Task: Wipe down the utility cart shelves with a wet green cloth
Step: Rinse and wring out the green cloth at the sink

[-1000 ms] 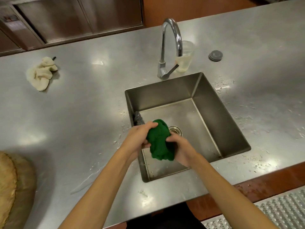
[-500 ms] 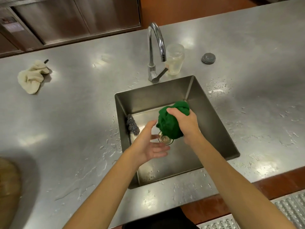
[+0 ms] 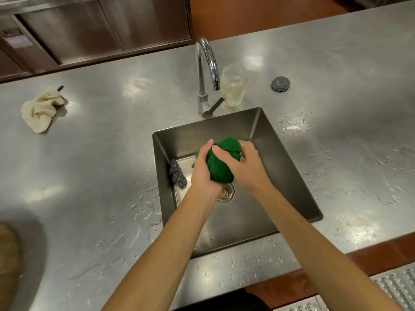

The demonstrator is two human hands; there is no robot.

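Observation:
A bunched green cloth (image 3: 221, 163) is held over the steel sink (image 3: 289, 182), above the drain (image 3: 225, 193). My left hand (image 3: 202, 171) grips it from the left with fingers curled round it. My right hand (image 3: 243, 162) grips it from the right, thumb across the top. The utility cart is not in view.
A curved tap (image 3: 207, 70) stands behind the sink with a clear jar (image 3: 233, 85) beside it. A grey scourer (image 3: 177, 173) lies in the sink's left corner. A beige rag (image 3: 41, 108) and a round grey plug (image 3: 280, 83) lie on the wet steel counter (image 3: 101, 167).
Half a second ago only my right hand held the cloth and my left was open below it. Now my left hand has closed on the cloth again.

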